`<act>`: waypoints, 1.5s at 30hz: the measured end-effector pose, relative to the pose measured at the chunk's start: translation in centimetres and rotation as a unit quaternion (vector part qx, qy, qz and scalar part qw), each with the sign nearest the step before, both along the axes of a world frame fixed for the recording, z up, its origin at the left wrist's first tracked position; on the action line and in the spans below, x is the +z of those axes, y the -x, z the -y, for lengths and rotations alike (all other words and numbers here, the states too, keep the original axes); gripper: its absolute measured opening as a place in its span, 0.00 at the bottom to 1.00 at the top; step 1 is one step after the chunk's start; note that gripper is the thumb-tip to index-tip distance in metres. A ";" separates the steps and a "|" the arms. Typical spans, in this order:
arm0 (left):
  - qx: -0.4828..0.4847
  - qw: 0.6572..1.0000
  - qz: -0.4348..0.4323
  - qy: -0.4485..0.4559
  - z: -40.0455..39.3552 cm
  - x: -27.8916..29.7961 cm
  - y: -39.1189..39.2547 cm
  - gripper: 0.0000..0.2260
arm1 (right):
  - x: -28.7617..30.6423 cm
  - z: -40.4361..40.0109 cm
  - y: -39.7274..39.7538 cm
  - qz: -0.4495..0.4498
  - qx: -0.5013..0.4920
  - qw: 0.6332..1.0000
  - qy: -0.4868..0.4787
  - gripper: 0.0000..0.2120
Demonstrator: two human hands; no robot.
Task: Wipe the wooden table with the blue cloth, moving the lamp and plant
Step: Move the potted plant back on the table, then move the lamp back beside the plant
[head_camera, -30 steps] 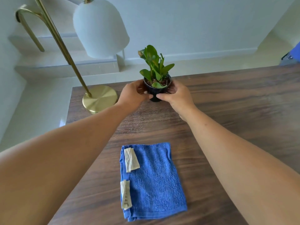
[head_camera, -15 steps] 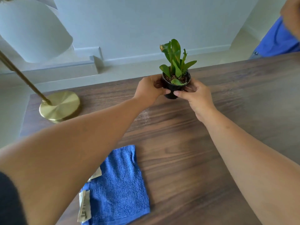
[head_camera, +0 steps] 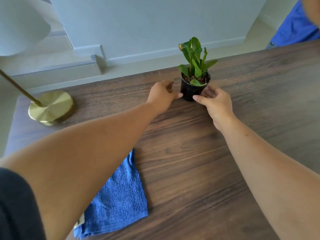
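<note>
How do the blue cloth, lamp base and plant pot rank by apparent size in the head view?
1. Blue cloth, largest though partly hidden by the left arm and nearer the camera.
2. Lamp base.
3. Plant pot, smallest.

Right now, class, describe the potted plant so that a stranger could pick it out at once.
Start at the wooden table and look to its far edge, right of the brass lamp base. The potted plant stands there between the left hand and right hand. It alone has green leaves in a small black pot.
</note>
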State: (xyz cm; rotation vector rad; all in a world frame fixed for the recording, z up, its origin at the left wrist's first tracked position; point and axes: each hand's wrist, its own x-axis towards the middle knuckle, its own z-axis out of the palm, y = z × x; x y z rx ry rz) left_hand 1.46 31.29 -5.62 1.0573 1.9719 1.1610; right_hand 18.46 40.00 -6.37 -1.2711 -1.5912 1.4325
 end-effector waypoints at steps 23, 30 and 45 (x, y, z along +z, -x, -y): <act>0.265 0.961 -0.079 -0.004 30.3 2.9 20.6 0.19 | 0.3 24.0 24.9 0.136 0.323 0.923 -0.159 0.39; 0.254 0.964 -0.072 -0.019 26.3 2.5 23.0 0.11 | -1.0 23.7 28.6 0.227 0.350 0.866 -0.275 0.57; 0.211 0.973 -0.038 -0.081 18.6 3.4 14.7 0.12 | 0.8 19.2 19.2 0.248 0.238 0.883 -0.320 0.53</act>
